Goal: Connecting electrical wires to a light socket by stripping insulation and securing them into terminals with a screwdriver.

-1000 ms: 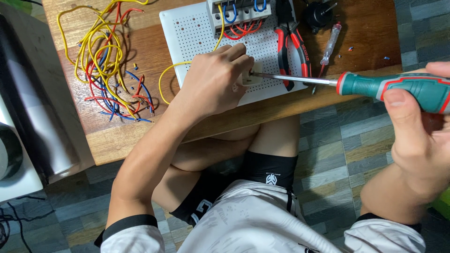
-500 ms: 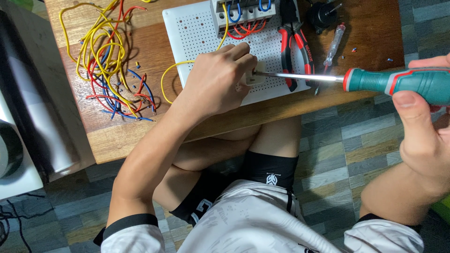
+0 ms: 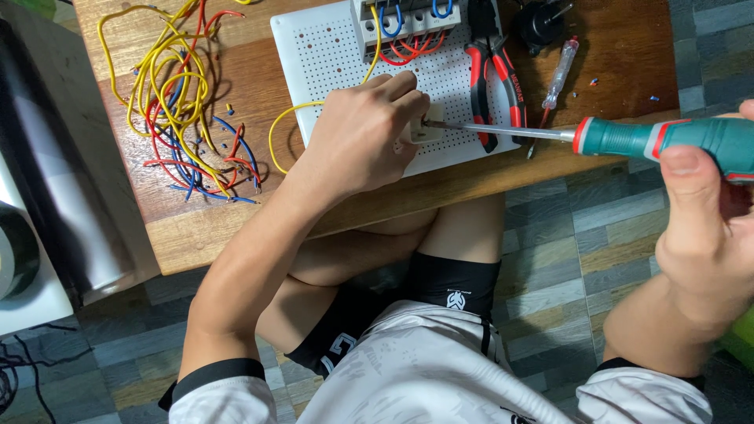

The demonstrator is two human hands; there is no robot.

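Left hand [image 3: 361, 137] closed on small white socket [image 3: 428, 129] at near edge of pegboard [image 3: 330, 55]; right hand [image 3: 703, 228] gripping green screwdriver [image 3: 675, 140], tip at socket; pliers [image 3: 495, 71] just right.

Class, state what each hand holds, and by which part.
Right hand: screwdriver, by its green handle. Left hand: small white socket, held at its side.

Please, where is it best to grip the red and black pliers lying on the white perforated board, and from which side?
Probably grip the red and black pliers around both handles near their lower ends, coming from above: they lie flat on the white perforated board, handles toward the person.
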